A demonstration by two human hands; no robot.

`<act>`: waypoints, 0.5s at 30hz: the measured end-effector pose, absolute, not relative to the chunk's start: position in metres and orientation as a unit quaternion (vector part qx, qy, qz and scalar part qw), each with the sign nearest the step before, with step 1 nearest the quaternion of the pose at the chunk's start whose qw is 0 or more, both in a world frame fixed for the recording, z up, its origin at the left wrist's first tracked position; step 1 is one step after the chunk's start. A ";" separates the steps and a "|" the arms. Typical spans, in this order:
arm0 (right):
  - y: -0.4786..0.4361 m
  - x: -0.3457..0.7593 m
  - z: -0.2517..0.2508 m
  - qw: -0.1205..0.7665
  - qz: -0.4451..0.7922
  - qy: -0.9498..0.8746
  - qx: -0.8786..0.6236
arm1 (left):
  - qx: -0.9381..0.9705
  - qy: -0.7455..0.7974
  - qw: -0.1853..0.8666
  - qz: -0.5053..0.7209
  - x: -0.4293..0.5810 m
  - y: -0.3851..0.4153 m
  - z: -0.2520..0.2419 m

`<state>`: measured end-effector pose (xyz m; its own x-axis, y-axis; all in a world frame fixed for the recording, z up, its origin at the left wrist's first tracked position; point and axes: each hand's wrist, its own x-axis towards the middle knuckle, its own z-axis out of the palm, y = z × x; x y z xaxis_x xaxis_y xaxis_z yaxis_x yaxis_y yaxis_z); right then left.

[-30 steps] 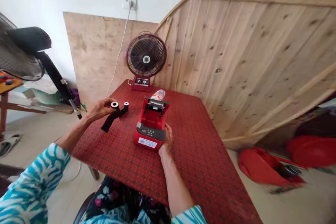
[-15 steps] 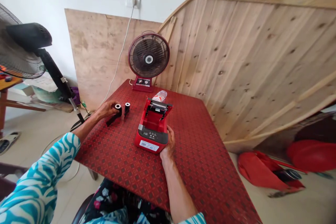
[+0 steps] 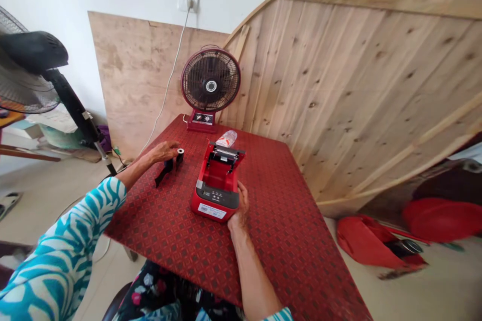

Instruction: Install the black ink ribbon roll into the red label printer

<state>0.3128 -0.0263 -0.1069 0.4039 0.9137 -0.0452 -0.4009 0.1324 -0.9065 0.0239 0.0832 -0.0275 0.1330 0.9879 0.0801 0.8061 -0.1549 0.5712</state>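
A red and black label printer (image 3: 216,193) stands with its lid raised, showing the roll bay inside. My right hand (image 3: 240,208) grips its right side, fingers curled against the casing. To the left, my left hand (image 3: 163,151) reaches over the table with fingers stretched out, its tips beside a small black ribbon roll (image 3: 180,154) with a pale core. Another black ribbon roll (image 3: 165,170) lies under that hand, its top covered and a loose tail trailing toward me.
A red table fan (image 3: 211,83) stands at the back of the patterned red table (image 3: 286,241). Behind the printer lies a clear plastic bottle (image 3: 227,139). A black pedestal fan (image 3: 71,100) is at the left, and a wooden panel (image 3: 339,110) leans at the right.
My left hand has left the nearer ribbon roll and shifted right, over it and up to the other roll. The right hand keeps its place on the printer. The view has shifted slightly.
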 end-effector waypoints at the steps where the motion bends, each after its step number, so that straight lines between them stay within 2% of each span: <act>1: -0.026 0.313 -0.106 0.697 0.477 -0.276 -0.459 | 0.727 0.621 0.199 0.216 0.028 0.087 -0.026; 8: -0.027 0.312 -0.103 0.696 0.474 -0.275 -0.464 | 0.732 0.627 0.200 0.179 0.042 0.096 -0.027; 15: -0.026 0.311 -0.104 0.694 0.461 -0.291 -0.470 | 0.729 0.601 0.212 0.249 0.041 0.074 -0.002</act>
<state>0.3107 -0.0260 -0.1043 0.4051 0.9138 -0.0294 -0.3667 0.1329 -0.9208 0.0406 0.0740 -0.0018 0.1539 0.9821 0.1086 0.7702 -0.1881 0.6094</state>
